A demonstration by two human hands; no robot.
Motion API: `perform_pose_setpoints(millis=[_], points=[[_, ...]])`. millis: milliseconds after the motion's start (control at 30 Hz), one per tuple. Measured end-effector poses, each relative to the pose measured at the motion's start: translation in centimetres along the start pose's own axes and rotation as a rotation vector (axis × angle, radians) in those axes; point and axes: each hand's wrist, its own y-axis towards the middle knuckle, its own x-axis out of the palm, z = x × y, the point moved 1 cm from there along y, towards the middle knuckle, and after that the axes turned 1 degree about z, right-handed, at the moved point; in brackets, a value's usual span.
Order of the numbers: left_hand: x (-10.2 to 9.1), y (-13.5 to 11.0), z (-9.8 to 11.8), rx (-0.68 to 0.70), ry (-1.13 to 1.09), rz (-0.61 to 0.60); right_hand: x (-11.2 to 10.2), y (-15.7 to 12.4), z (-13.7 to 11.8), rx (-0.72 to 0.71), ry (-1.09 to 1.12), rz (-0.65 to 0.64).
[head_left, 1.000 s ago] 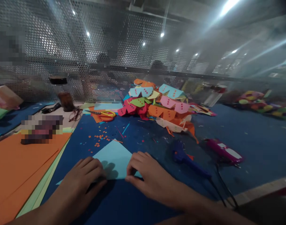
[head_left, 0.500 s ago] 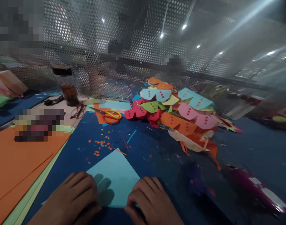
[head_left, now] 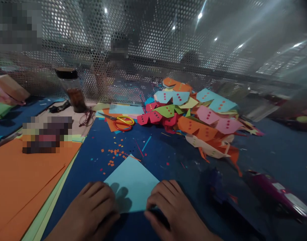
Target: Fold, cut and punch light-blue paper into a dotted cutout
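Observation:
A light blue sheet of paper lies between my hands, one corner pointing away from me and a straight edge toward me. My left hand covers its left part, fingers curled over it and thumb at the near edge. On the other side, my right hand holds the paper's right part near the same edge, thumb and fingers bent around it. Both side corners are hidden under the hands. Small orange paper squares are scattered just beyond the sheet.
Folded, dotted paper shapes are heaped at back right. Scissors lie left of them. A lidded bottle and glasses stand farther left. Orange sheets are stacked at left; a dark stapler-like object and purple object lie right.
The view has shifted slightly, moving the scene right. The straight near edge of the blue paper sits a little higher in view. Both hands stay at the paper's sides.

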Motion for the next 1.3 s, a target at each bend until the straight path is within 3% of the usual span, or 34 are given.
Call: perform_pose_setpoints(millis=[167,433,667,1300], points=[[0.2,-0.3,-0.2,-0.084,-0.010,-0.036,0.2,0.0,0.1,-0.004,0.061,-0.004],[0.3,0.0,-0.9,-0.125,0.022,-0.053,0.1,0.1,0.5,0.136,0.102,0.012],[0.4,0.7,-1.4,-0.186,0.015,-0.110,-0.9,1.5,0.3,0.165,0.062,-0.089],[0.3,0.0,-2.6,-0.237,0.003,-0.034,-0.2,1.7,0.8,0.168,0.139,-0.049]])
